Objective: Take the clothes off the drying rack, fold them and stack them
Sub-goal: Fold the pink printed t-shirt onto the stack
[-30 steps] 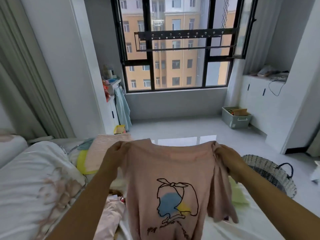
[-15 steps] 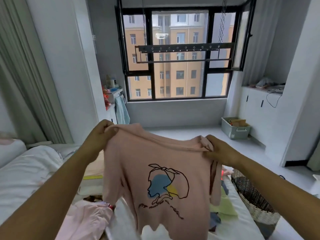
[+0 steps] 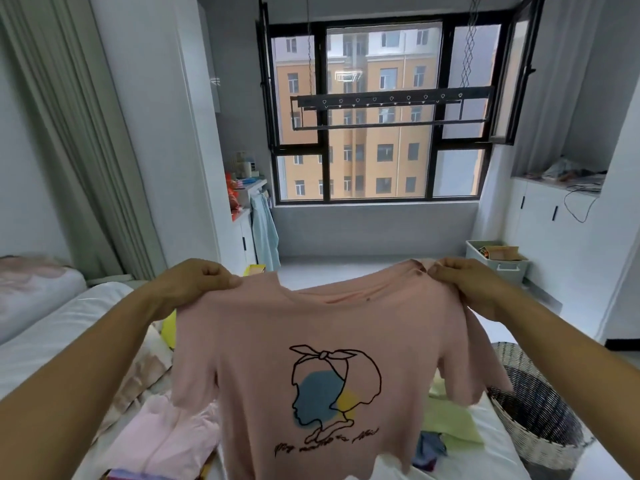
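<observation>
While aloft over the bed, pink T-shirt, shoulders gripped between left hand and right hand.

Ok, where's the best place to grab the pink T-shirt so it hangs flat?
By its two shoulders, one each side of the neck hole, pinching from above. That is where the left hand and right hand hold the pink T-shirt now: the top edge is pulled wide, the body hangs smooth with the picture facing you, and the sleeves droop free.
</observation>
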Available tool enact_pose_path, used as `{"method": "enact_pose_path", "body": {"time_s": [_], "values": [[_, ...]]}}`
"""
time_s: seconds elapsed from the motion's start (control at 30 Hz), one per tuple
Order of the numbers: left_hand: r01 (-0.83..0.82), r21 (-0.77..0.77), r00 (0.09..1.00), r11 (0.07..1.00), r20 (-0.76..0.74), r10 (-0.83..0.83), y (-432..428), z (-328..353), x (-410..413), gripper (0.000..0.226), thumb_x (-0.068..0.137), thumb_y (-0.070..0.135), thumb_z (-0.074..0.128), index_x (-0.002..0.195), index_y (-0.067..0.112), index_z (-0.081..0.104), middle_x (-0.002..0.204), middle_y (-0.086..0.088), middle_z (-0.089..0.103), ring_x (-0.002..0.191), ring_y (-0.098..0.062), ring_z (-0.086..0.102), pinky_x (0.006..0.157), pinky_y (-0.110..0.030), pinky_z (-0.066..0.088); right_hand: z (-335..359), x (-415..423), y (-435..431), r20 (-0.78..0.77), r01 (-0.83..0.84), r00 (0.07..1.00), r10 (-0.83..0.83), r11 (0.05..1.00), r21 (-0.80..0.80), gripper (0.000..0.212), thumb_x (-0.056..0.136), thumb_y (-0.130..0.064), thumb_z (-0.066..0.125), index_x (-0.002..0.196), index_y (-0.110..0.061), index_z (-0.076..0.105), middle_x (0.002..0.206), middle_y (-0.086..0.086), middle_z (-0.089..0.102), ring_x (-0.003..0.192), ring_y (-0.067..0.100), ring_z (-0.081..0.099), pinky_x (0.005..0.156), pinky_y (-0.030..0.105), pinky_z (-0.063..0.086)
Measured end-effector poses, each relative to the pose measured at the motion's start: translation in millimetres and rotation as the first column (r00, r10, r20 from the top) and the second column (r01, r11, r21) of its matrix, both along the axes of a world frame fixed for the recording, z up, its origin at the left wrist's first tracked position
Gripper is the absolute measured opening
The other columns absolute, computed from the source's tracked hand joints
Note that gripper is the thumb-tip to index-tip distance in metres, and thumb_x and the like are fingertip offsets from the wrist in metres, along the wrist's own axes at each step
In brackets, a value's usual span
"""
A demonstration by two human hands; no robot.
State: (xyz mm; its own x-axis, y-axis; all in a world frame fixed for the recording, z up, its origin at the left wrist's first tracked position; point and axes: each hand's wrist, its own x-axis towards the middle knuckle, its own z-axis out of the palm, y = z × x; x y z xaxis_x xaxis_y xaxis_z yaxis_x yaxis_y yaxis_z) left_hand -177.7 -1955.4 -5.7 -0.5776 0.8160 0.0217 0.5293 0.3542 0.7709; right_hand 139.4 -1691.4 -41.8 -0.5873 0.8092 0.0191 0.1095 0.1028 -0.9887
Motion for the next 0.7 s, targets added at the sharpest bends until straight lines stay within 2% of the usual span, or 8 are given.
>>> {"method": "enact_pose_path", "body": {"time_s": [0.1, 0.2, 0.23, 0.3, 0.4, 0.53, 0.6, 0.7], "values": [[-0.075, 0.130, 0.997, 0.989, 0.023, 0.073, -4.7, -5.0, -2.0, 0.018, 0.085, 0.030, 0.065, 0.075, 0.015, 0.065, 0.075, -0.005, 0.063, 0.072, -0.020, 0.056, 0.068, -0.030, 0.044, 5.3, -1.5, -0.9, 0.002, -0.034, 0.999, 0.034, 0.999, -0.023, 0.026, 0.080, -0.016, 0.068, 0.096, 0.004, 0.061, 0.093, 0.017, 0.062, 0.090, 0.026, 0.055, 0.081, 0.033, 0.047], [-0.112, 0.229, 0.994, 0.967, 0.041, 0.106, -9.8, -4.3, -3.2, 0.012, 0.087, 0.027, 0.064, 0.079, 0.018, 0.062, 0.081, -0.008, 0.059, 0.077, -0.021, 0.054, 0.069, -0.030, 0.043, 11.2, 0.7, -0.5, 0.050, -0.133, 0.990, 0.135, 0.990, -0.054, 0.094, 0.044, -0.040, 0.090, 0.113, 0.013, 0.055, 0.105, 0.020, 0.062, 0.094, 0.026, 0.058, 0.089, 0.036, 0.049], [-0.105, 0.236, 0.994, 0.966, 0.040, 0.099, -11.5, -3.4, -2.9, 0.010, 0.087, 0.027, 0.064, 0.080, 0.019, 0.062, 0.082, -0.008, 0.058, 0.078, -0.021, 0.053, 0.069, -0.030, 0.043, 13.0, 0.8, -0.5, 0.069, -0.178, 0.981, 0.182, 0.982, -0.068, 0.102, 0.038, -0.046, 0.091, 0.115, 0.011, 0.056, 0.108, 0.018, 0.064, 0.096, 0.024, 0.060, 0.086, 0.032, 0.051], [-0.067, 0.219, 0.998, 0.973, 0.033, 0.061, -15.2, -0.2, -2.3, 0.010, 0.088, 0.027, 0.062, 0.081, 0.020, 0.060, 0.082, -0.008, 0.057, 0.076, -0.021, 0.052, 0.067, -0.030, 0.041, 17.0, 0.3, -1.8, 0.078, -0.236, 0.967, 0.243, 0.967, -0.094, 0.090, 0.048, -0.048, 0.086, 0.117, 0.004, 0.060, 0.112, 0.011, 0.067, 0.101, 0.020, 0.064, 0.081, 0.025, 0.055], [0.030, 0.159, 0.997, 0.987, 0.063, -0.040, -21.6, 4.5, 0.0, 0.011, 0.089, 0.027, 0.059, 0.080, 0.022, 0.056, 0.072, -0.005, 0.054, 0.066, -0.018, 0.047, 0.057, -0.026, 0.036, 22.6, 2.6, -1.7, 0.102, -0.213, 0.971, 0.218, 0.976, -0.052, 0.086, 0.038, -0.050, 0.089, 0.102, 0.002, 0.065, 0.104, 0.013, 0.068, 0.095, 0.023, 0.063, 0.076, 0.023, 0.056], [0.139, 0.096, 0.973, 0.986, 0.174, -0.154, -23.3, 6.3, 0.6, 0.008, 0.083, 0.015, 0.065, 0.082, 0.015, 0.057, 0.066, 0.001, 0.048, 0.059, -0.011, 0.046, 0.048, -0.017, 0.038, 29.9, 1.8, -6.8, 0.059, -0.100, 0.993, 0.100, 0.995, 0.006, 0.022, 0.078, -0.021, 0.069, 0.087, -0.001, 0.065, 0.095, 0.018, 0.064, 0.086, 0.024, 0.060, 0.082, 0.031, 0.052], [0.195, 0.006, 0.955, 0.981, 0.229, -0.191, -25.0, 4.6, -1.7, 0.030, 0.069, 0.028, 0.079, 0.090, 0.014, 0.064, 0.072, 0.000, 0.053, 0.064, -0.009, 0.051, 0.054, -0.017, 0.041, 32.6, 0.5, -11.1, 0.033, -0.042, 0.999, 0.040, 0.998, 0.051, 0.010, 0.083, -0.016, 0.066, 0.080, -0.006, 0.065, 0.086, 0.011, 0.064, 0.085, 0.023, 0.058, 0.082, 0.030, 0.049], [0.317, -0.210, 0.946, 0.925, 0.147, -0.290, -25.9, -4.5, -2.7, 0.075, 0.034, 0.058, 0.086, 0.089, 0.010, 0.070, 0.069, 0.004, 0.057, 0.061, -0.005, 0.048, 0.055, -0.016, 0.037, 36.4, 0.8, -19.5, 0.080, 0.002, 0.997, -0.016, 0.984, 0.178, 0.009, 0.084, -0.019, 0.066, 0.080, -0.011, 0.066, 0.085, 0.007, 0.064, 0.080, 0.019, 0.058, 0.078, 0.029, 0.048]]}}
